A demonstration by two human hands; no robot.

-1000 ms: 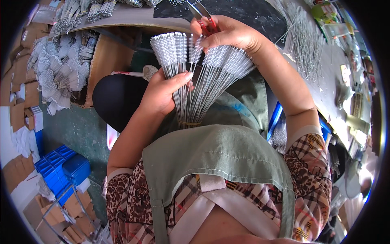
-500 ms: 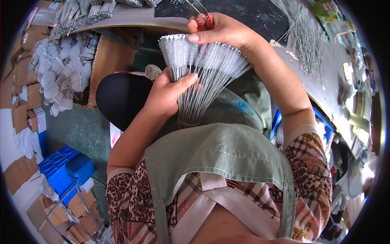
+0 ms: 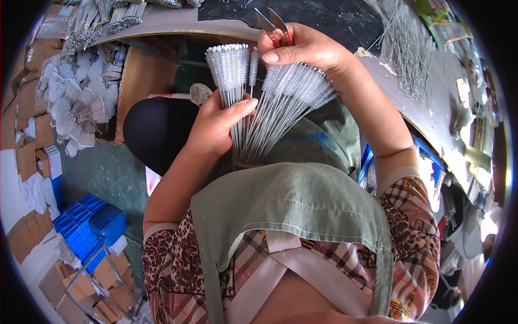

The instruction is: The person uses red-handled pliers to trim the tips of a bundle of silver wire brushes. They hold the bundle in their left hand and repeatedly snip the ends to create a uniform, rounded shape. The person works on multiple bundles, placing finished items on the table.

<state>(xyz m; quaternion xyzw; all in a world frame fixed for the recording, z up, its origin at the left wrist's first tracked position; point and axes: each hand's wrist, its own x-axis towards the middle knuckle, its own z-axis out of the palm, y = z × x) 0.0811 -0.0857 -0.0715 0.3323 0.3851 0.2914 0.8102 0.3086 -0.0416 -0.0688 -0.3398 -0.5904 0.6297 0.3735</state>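
Observation:
A fanned bundle of thin wire straw brushes with white bristle heads stands in front of my apron, a band round its lower stems. My left hand is closed round the stems of the left part, thumb across the front. One brush stands apart in the gap between the left and right parts. My right hand holds red-handled scissors, blades parted and pointing up and left. Its thumb and fingers are at the top of the gap, by the brush heads; whether they touch a brush is unclear.
A workbench curves across the far side, with loose wire stems at right. Brush bundles fill a cardboard box at left. A black round stool seat and blue crates stand at left.
The bundle has parted into a left and a right section, with a single brush between them. My right hand has shifted slightly right and down, and the scissors show more fully.

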